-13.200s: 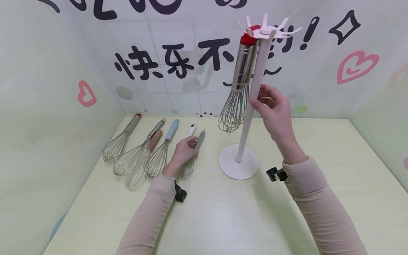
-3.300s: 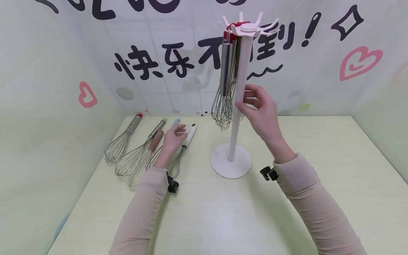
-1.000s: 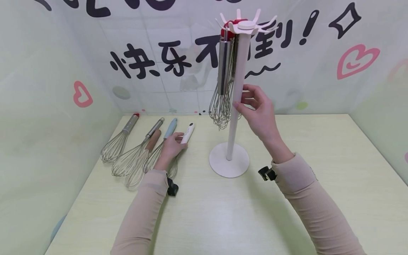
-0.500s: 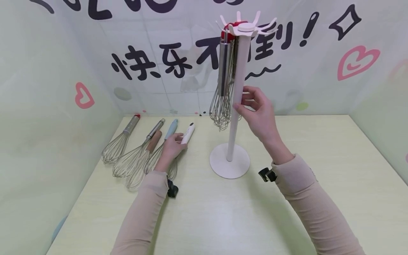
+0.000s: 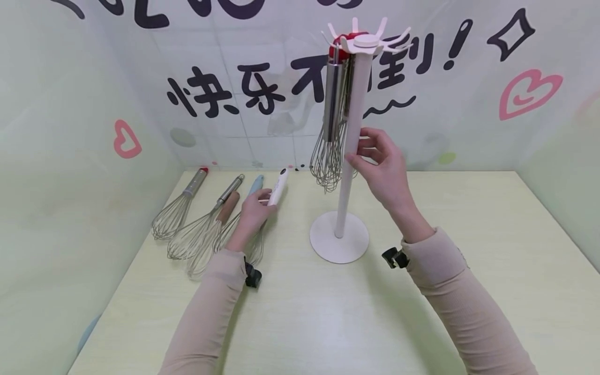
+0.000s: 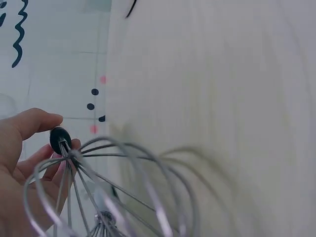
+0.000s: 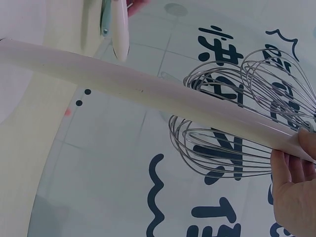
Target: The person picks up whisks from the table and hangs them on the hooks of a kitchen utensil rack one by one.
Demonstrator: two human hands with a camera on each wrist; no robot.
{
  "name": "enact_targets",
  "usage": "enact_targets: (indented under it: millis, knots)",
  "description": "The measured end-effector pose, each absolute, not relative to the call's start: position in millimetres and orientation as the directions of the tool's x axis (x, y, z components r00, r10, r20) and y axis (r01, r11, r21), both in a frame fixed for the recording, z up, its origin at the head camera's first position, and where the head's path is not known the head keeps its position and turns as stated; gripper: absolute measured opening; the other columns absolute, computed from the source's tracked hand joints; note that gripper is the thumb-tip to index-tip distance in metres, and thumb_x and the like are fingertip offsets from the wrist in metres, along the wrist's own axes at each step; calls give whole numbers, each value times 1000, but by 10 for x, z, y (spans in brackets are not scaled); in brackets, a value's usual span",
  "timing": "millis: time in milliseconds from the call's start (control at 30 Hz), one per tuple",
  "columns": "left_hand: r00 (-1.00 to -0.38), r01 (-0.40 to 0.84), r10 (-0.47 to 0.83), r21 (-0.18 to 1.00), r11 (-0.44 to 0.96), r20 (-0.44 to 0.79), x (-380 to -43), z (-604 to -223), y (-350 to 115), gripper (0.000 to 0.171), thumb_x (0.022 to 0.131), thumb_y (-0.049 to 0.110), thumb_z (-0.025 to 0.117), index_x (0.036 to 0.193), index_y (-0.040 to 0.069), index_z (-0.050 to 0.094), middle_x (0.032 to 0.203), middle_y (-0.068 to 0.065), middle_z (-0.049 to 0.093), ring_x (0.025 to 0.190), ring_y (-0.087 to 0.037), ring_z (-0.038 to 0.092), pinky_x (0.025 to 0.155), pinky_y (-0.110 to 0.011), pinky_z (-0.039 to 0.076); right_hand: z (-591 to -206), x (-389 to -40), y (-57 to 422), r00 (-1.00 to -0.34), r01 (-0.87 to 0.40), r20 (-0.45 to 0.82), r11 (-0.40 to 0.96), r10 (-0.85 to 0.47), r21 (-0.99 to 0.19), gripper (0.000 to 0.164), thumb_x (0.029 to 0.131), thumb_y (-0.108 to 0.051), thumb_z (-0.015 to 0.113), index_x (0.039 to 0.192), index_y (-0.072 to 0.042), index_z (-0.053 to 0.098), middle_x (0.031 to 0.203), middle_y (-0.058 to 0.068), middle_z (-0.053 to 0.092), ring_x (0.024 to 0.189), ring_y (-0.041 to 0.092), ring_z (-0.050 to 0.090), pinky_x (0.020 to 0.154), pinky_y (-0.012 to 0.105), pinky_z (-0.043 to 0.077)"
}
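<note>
My left hand point(image 5: 254, 212) holds a white-handled whisk point(image 5: 279, 187) by the lower part of its handle, which tilts up off the table. In the left wrist view, its black collar point(image 6: 59, 138) sits between the fingers and thumb, and the wire loops spread toward the camera. My right hand point(image 5: 385, 169) grips the white pole point(image 5: 346, 190) of a hook stand about halfway up, fingers behind and thumb in front. From the stand's top hooks point(image 5: 367, 44) hang several whisks, one a steel-handled whisk point(image 5: 333, 99); others are partly hidden behind it.
Left on the table lie a red-tipped whisk point(image 5: 193, 183), a steel-handled whisk point(image 5: 229, 190), a brown-handled whisk point(image 5: 228, 207) and a blue-handled whisk point(image 5: 257, 183), partly behind my left hand. The stand's round base point(image 5: 323, 245) rests mid-table, before a printed wall sheet point(image 5: 262, 151).
Earlier my left hand held a grey-handled whisk on the table; a steel-handled whisk now hangs at the stand's front. The left hand then took the white-handled whisk and has just raised its handle.
</note>
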State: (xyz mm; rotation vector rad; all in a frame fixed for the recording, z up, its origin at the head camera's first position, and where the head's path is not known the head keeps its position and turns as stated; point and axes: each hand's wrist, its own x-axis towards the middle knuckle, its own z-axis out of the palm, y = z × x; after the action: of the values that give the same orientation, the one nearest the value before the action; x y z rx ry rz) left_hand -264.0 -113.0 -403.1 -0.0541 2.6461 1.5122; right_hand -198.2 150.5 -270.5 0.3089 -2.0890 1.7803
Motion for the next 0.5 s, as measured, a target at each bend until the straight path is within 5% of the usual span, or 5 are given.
enact_targets:
  millis: [500]
  knots:
    - [-998,-32,34,867,498,-56,-2615,-3771,-1033,55,86,4,61,139,1,46,133,-20,54,121,-34,55,99,-41,52,-2702,-1979,1505,-909,-392,410,181,73,-902,42,85,4,64,126,2,53,97,-8,59,85,0,61,79,16,56]
